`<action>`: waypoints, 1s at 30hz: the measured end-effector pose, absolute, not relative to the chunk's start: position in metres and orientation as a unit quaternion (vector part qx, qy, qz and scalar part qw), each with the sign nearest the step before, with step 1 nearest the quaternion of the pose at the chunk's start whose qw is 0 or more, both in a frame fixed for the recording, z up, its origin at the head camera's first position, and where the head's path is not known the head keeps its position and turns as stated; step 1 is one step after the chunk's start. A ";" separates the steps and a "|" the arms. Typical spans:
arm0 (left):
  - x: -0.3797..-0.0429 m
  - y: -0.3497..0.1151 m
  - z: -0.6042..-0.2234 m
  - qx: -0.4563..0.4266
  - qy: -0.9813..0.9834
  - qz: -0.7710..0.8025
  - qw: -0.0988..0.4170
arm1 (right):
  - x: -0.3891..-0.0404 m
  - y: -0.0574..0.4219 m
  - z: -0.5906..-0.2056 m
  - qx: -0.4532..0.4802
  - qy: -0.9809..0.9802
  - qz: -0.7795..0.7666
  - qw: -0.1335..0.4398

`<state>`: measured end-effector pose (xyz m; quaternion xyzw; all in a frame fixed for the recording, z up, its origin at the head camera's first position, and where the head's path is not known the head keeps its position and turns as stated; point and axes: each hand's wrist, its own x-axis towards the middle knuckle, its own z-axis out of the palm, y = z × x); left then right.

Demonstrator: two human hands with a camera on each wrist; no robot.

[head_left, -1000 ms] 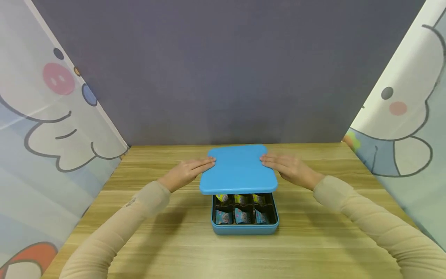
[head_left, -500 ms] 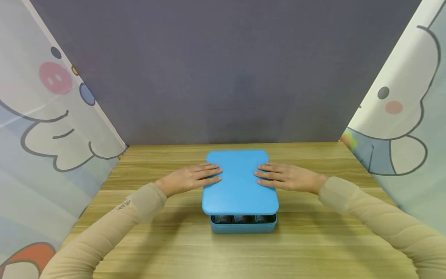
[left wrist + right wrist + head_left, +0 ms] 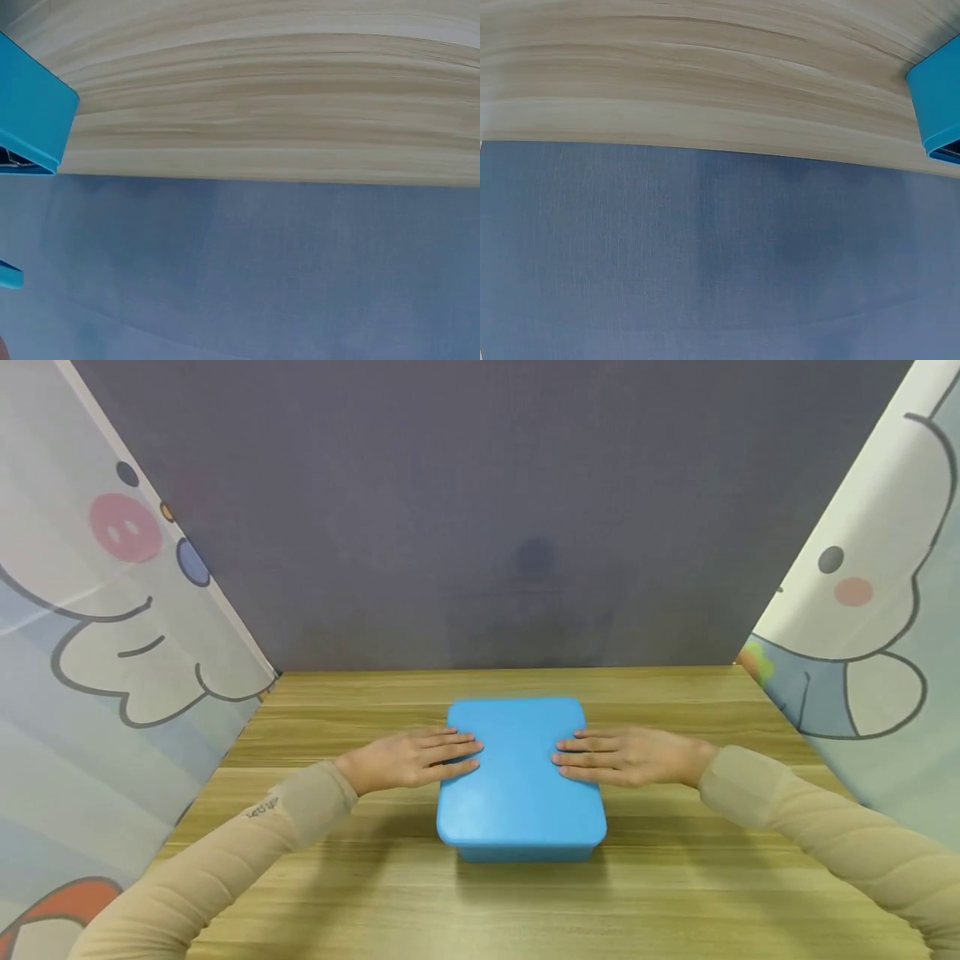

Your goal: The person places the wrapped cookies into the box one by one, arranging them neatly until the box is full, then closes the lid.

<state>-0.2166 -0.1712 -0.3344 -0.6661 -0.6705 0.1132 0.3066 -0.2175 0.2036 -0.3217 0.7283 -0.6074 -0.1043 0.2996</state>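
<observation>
A light blue lid (image 3: 517,793) with rounded corners is held level just over a blue box (image 3: 525,854). My left hand (image 3: 408,758) grips its left edge, fingers laid flat on top. At the right edge my right hand (image 3: 637,757) grips it the same way; both thumbs are hidden under or behind the lid. In the left wrist view a gap shows between the lid corner (image 3: 10,276) and the box (image 3: 34,105), whose dark inside peeks out at the rim. The right wrist view catches only a box corner (image 3: 939,94). The lid covers the box's contents in the head view.
The box stands on a wood-grain table (image 3: 360,893). A dark grey panel (image 3: 495,527) rises behind the table's far edge. Cartoon-printed curtains (image 3: 90,693) hang at the left and right sides.
Both hands have lowered the lid and brought it nearer, over the box. The compartments with small wrapped packets, seen before, are now covered.
</observation>
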 end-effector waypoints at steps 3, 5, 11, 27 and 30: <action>-0.216 -0.171 -0.336 -0.661 -0.668 0.135 0.314 | -0.216 0.204 -0.322 0.731 -0.607 -0.106 0.292; -0.216 -0.171 -0.337 -0.657 -0.674 0.142 0.306 | -0.217 0.204 -0.322 0.732 -0.607 -0.107 0.291; -0.218 -0.171 -0.339 -0.656 -0.685 0.149 0.279 | -0.219 0.206 -0.325 0.729 -0.611 -0.110 0.288; -0.230 -0.166 -0.359 -0.653 -0.675 0.178 0.294 | -0.231 0.207 -0.345 0.722 -0.614 -0.145 0.284; -0.231 -0.166 -0.361 -0.657 -0.671 0.178 0.294 | -0.231 0.206 -0.348 0.722 -0.616 -0.144 0.281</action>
